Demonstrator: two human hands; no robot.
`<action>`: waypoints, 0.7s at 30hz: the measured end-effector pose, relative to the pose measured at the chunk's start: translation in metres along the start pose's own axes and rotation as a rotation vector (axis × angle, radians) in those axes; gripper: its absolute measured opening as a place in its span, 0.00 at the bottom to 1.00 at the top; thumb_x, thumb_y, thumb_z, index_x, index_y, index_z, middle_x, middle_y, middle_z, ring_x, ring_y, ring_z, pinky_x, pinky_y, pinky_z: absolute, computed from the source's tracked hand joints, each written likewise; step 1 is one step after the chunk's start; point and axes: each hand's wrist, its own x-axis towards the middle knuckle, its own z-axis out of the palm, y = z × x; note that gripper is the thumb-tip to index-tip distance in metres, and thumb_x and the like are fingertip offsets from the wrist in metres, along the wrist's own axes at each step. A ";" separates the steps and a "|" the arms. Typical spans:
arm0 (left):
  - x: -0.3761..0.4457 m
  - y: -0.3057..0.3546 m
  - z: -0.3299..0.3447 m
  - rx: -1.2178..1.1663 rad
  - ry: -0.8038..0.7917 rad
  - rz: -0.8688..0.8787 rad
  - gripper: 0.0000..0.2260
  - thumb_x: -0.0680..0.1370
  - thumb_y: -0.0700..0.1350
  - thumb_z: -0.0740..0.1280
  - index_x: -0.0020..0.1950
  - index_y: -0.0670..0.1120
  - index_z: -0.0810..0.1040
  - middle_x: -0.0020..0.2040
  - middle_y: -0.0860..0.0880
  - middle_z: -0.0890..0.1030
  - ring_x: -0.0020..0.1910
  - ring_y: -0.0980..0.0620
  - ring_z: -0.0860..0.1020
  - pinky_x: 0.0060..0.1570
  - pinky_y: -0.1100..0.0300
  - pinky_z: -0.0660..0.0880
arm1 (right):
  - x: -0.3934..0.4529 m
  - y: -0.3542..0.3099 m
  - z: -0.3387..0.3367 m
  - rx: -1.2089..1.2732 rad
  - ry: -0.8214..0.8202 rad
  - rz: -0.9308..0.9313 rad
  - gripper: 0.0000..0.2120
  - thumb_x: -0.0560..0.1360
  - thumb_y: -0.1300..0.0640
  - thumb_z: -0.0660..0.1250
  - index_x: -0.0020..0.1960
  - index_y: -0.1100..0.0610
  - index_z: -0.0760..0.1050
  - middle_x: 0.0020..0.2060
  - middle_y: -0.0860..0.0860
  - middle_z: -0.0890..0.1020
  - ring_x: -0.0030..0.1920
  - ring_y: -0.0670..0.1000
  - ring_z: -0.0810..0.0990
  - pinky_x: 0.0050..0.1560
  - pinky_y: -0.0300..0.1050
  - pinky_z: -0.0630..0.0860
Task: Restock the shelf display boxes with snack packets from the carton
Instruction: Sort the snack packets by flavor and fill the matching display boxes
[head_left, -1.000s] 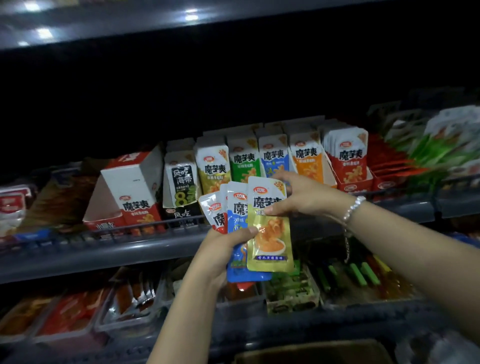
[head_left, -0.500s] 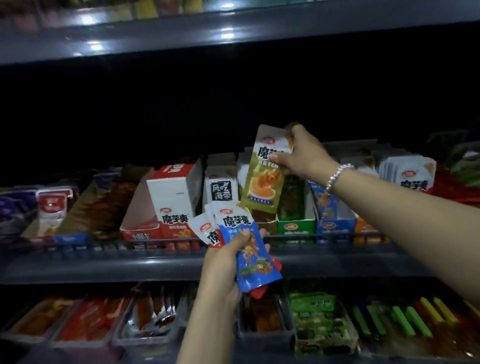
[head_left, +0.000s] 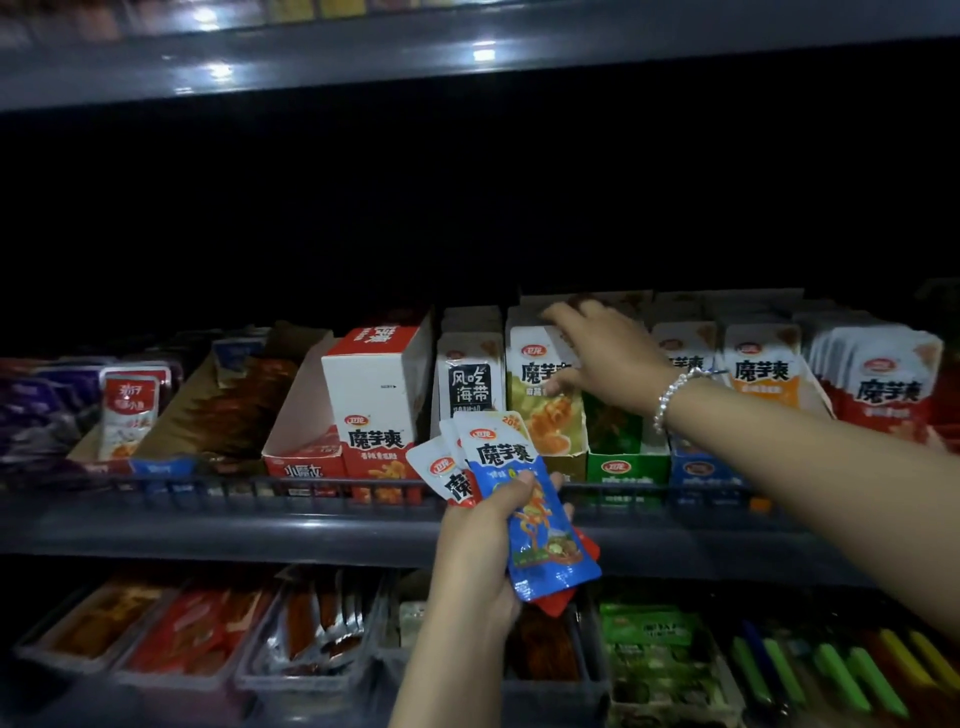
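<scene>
My left hand (head_left: 480, 551) grips a fan of snack packets in front of the middle shelf: a blue packet (head_left: 537, 525) in front, red packets (head_left: 448, 475) behind it. My right hand (head_left: 610, 358) reaches into the yellow display box (head_left: 571, 457). Its fingers curl over the top of a yellow-green packet (head_left: 543, 410) and the thumb lies on the packet's front. That packet stands upright in the box. The carton is out of view.
Along the shelf stand a black-label seaweed box (head_left: 470, 387), a tall white-and-red box (head_left: 374, 389), and green (head_left: 623, 467), blue, orange and red boxes (head_left: 883, 395) to the right. A wire rail (head_left: 260, 488) fronts the shelf. Trays of snacks fill the shelf below.
My right hand has carried the yellow-green packet from the fan up and down into the yellow display box. My left hand has kept the blue and red packets, barely moving.
</scene>
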 end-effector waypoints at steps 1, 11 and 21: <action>0.000 0.000 0.001 0.000 -0.002 -0.003 0.10 0.77 0.35 0.66 0.58 0.38 0.75 0.48 0.38 0.84 0.53 0.38 0.81 0.56 0.42 0.76 | 0.001 -0.001 0.000 0.002 -0.026 -0.009 0.39 0.69 0.46 0.73 0.73 0.52 0.59 0.67 0.55 0.68 0.64 0.57 0.70 0.56 0.48 0.71; -0.002 -0.002 0.006 -0.044 -0.011 -0.037 0.07 0.77 0.35 0.66 0.55 0.39 0.76 0.47 0.37 0.84 0.54 0.36 0.81 0.52 0.44 0.77 | 0.002 -0.002 0.003 0.065 0.000 -0.079 0.34 0.67 0.51 0.76 0.66 0.51 0.62 0.63 0.55 0.68 0.59 0.56 0.73 0.50 0.49 0.76; -0.004 -0.002 0.007 -0.061 -0.028 -0.061 0.07 0.77 0.35 0.65 0.54 0.39 0.76 0.48 0.36 0.83 0.53 0.37 0.80 0.51 0.47 0.78 | 0.002 -0.003 0.005 0.070 0.074 0.065 0.31 0.70 0.46 0.72 0.69 0.51 0.65 0.64 0.56 0.71 0.63 0.58 0.69 0.57 0.48 0.69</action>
